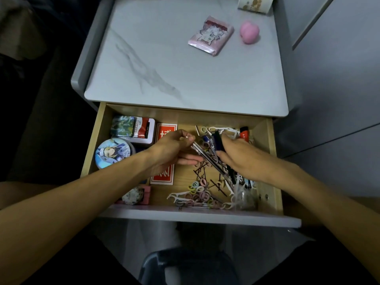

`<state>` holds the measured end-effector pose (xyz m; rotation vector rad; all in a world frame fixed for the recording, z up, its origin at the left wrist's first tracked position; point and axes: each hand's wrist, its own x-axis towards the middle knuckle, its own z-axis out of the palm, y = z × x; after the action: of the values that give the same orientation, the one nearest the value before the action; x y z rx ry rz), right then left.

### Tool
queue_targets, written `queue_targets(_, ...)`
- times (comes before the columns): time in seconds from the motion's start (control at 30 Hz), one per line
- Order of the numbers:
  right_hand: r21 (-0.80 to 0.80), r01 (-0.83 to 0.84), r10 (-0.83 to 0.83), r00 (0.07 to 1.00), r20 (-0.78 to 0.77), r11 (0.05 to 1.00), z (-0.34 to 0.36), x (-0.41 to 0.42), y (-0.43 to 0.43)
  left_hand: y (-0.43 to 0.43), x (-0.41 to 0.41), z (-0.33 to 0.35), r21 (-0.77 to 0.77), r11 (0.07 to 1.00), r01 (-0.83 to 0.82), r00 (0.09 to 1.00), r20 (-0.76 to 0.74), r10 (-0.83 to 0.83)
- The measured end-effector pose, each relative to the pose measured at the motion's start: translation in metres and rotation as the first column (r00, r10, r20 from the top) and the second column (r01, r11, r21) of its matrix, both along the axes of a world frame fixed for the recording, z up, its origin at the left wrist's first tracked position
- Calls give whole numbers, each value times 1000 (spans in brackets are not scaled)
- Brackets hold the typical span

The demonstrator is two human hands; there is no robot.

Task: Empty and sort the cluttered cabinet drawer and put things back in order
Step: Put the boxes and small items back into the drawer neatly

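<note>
The wooden drawer [92, 149] is pulled open below the grey cabinet top [185, 79]. My left hand [172, 149] pinches the upper end of a silvery pen [205, 156] over the drawer's middle. My right hand [244, 157] grips a bundle of dark pens and a black band [217, 140] just to the right. Beneath lie hair ties [198, 194], black hairpins [200, 171] and white floss picks [176, 197]. Along the left side are tins [133, 128], a round badge [112, 153] and a red card box [164, 128].
On the cabinet top lie a pink packet [210, 34], a pink heart-shaped object [249, 31] and a patterned roll [255, 4]. A red lighter [244, 133] sits at the drawer's back right. A grey stool [185, 266] stands below the drawer front. A grey wall panel is on the right.
</note>
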<state>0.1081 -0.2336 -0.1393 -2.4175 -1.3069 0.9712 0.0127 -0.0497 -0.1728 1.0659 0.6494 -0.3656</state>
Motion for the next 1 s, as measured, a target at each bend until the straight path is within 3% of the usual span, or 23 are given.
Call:
queue_targets(0.17,27,17,-16,1000,-14,999,10,5,6,-1,1,3,-42,997,-62,998,19,63)
queue_targets(0.33,54,-72,66,992,112,996,10,6,10,0,0,7,-142,977,-157,987,4,159)
queue_targets(0.47,214,66,-48,995,-88,975,10,3,19,-4,-2,19,-297,929,-223,973,-10,230)
queue_targets(0.57,275,204,-125,952,-278,940,12,-2,29,-2,-4,33,-331,923,-197,973,51,226)
queue_targets(0.77,298,298,-173,908,-381,907,15,-16,48,2,-7,46,-21,986,-165,974,155,166)
queue_targets(1.0,287,295,-182,915,-361,911,26,-22,57,9,-7,59,288,917,-276,943,268,199)
